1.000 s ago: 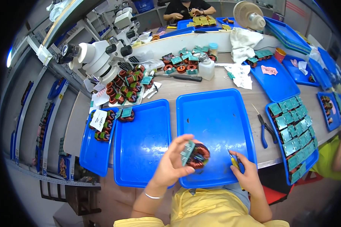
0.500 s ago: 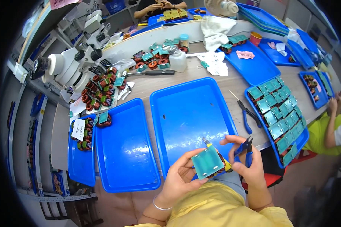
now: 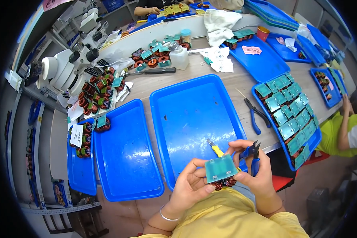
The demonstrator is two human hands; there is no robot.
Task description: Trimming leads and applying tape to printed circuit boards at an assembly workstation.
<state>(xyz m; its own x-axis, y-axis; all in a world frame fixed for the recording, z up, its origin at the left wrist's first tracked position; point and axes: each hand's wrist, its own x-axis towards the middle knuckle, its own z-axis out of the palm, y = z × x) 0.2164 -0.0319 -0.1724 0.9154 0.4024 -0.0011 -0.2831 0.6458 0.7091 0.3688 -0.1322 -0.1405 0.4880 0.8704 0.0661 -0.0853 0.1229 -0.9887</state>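
My left hand (image 3: 192, 182), closed at the fingers, grips a coil assembly by its left side. Its square green circuit board (image 3: 220, 168) faces up, and copper windings (image 3: 225, 183) show under the near edge. My right hand (image 3: 258, 178) keeps blue-handled side cutters (image 3: 254, 158) tucked in its palm, jaws pointing up and away. Its thumb and fingertips are at the board's right edge. Just beyond the board, a yellow-handled tool with a metal tip (image 3: 216, 149) appears to lie in the large blue tray (image 3: 194, 115); the board hides part of it.
Right of the large tray lie blue-handled pliers (image 3: 256, 117) and a tray of green-board coil assemblies (image 3: 291, 115). Two more blue trays (image 3: 127, 158) stand at left. Behind them are loose coils (image 3: 101, 91), a microscope (image 3: 61, 71) and a bottle (image 3: 179, 57). Other people work beyond and at right.
The board has turned and tilted, bringing its copper windings into sight at the near edge. My right hand has closed in on the board's right side. The whole view has shifted slightly.
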